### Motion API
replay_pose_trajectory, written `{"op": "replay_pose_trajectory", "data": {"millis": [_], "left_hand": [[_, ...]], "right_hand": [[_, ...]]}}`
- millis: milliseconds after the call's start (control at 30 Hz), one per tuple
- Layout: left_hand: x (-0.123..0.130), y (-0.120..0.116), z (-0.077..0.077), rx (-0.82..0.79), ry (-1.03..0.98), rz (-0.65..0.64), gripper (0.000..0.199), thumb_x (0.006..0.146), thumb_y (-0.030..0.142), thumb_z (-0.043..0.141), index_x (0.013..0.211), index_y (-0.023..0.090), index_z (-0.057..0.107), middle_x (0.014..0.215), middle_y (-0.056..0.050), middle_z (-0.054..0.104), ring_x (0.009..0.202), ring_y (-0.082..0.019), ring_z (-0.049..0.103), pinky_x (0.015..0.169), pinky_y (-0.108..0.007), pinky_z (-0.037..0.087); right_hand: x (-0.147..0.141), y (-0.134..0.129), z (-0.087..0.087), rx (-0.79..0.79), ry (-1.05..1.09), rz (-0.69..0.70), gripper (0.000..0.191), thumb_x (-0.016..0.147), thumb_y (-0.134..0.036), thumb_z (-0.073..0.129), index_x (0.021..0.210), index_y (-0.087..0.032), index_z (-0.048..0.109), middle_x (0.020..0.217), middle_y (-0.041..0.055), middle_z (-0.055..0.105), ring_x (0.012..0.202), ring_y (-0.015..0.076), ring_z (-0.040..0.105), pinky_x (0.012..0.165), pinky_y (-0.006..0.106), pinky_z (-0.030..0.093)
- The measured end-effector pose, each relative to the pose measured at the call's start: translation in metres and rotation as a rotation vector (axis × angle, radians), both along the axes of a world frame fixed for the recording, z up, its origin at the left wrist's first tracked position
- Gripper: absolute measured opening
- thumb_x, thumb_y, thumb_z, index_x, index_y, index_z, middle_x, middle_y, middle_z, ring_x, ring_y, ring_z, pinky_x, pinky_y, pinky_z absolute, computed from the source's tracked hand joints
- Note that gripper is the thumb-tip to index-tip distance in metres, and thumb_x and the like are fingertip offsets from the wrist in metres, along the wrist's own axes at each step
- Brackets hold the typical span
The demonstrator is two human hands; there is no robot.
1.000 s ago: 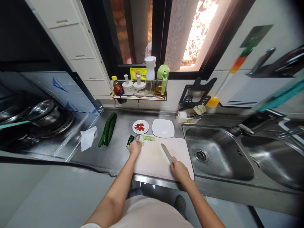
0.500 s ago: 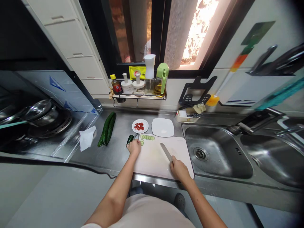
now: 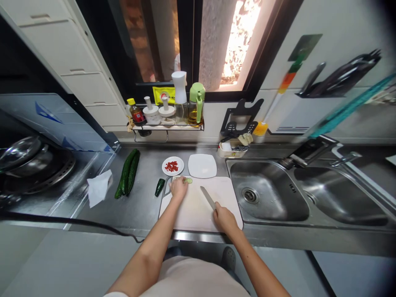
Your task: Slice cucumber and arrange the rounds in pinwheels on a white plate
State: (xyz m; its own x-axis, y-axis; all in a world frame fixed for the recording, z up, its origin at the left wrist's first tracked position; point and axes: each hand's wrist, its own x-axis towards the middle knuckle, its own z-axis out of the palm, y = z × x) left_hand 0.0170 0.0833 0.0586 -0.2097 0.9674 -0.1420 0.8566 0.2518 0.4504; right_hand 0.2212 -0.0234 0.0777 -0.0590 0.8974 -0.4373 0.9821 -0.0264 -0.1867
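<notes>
A white cutting board lies on the steel counter. Over its upper left part is my left hand, fingers bent down on the row of cucumber slices, most of which it covers; whether it grips any is hidden. My right hand is closed round the handle of a knife, whose blade points up and left over the board. A short dark green cucumber piece rests on the counter just left of the board. Behind the board are a plate of chopped red pieces and a white square plate.
Two whole cucumbers and a white tissue lie on the left, beside the stove. A steel sink adjoins the board on the right. Bottles and jars stand on a wall rack.
My left hand has left the short cucumber piece and moved right onto the slices. The view has turned a little to the right; my right hand still holds the knife over the board.
</notes>
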Motion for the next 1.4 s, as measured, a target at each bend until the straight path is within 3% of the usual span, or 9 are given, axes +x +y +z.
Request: {"op": "replay_pose_trajectory", "data": {"millis": [267,500,633,1033,1400], "left_hand": [[0.012,0.010,-0.005,-0.045,0.129,-0.155,0.033,0.086,0.032,0.047,0.116,0.027,0.061,0.113,-0.011,0.060,0.108,-0.028,0.051,0.092,-0.041,0.030],[0.012,0.012,-0.008,-0.043,0.122,-0.152,0.027,0.085,0.025,0.050,0.110,0.025,0.060,0.116,-0.010,0.058,0.110,-0.026,0.050,0.092,-0.038,0.031],[0.011,0.009,-0.009,-0.011,0.096,-0.143,0.021,0.084,0.019,0.049,0.102,0.025,0.058,0.106,-0.007,0.063,0.104,-0.024,0.054,0.089,-0.036,0.031],[0.010,-0.026,-0.009,-0.089,-0.157,-0.018,0.020,0.082,0.022,0.053,0.099,0.027,0.059,0.087,0.001,0.069,0.091,-0.019,0.062,0.082,-0.030,0.036],[0.013,-0.060,-0.018,-0.097,-0.101,-0.098,0.020,0.085,0.025,0.051,0.101,0.026,0.062,0.088,0.000,0.070,0.089,-0.017,0.062,0.082,-0.031,0.033]], "right_hand": [[-0.001,0.000,-0.001,0.000,-0.011,0.013,0.033,0.088,-0.017,0.035,0.119,-0.015,0.047,0.097,0.0133,0.067,0.091,0.0216,0.063,0.071,0.027,0.038],[-0.001,0.001,0.001,-0.023,-0.006,0.010,0.030,0.089,-0.018,0.036,0.116,-0.016,0.048,0.098,0.0129,0.067,0.092,0.0207,0.063,0.073,0.027,0.038],[-0.001,0.001,0.001,-0.025,-0.001,0.009,0.030,0.089,-0.018,0.037,0.116,-0.016,0.048,0.100,0.0131,0.066,0.092,0.0204,0.062,0.073,0.027,0.038],[0.001,0.001,-0.001,-0.002,-0.004,0.034,0.033,0.088,-0.017,0.035,0.118,-0.015,0.048,0.097,0.0132,0.067,0.093,0.0212,0.063,0.072,0.028,0.038],[0.002,0.001,-0.002,0.019,0.034,0.018,0.037,0.086,-0.014,0.036,0.121,-0.014,0.048,0.097,0.0145,0.067,0.093,0.0229,0.063,0.073,0.029,0.039]]}}
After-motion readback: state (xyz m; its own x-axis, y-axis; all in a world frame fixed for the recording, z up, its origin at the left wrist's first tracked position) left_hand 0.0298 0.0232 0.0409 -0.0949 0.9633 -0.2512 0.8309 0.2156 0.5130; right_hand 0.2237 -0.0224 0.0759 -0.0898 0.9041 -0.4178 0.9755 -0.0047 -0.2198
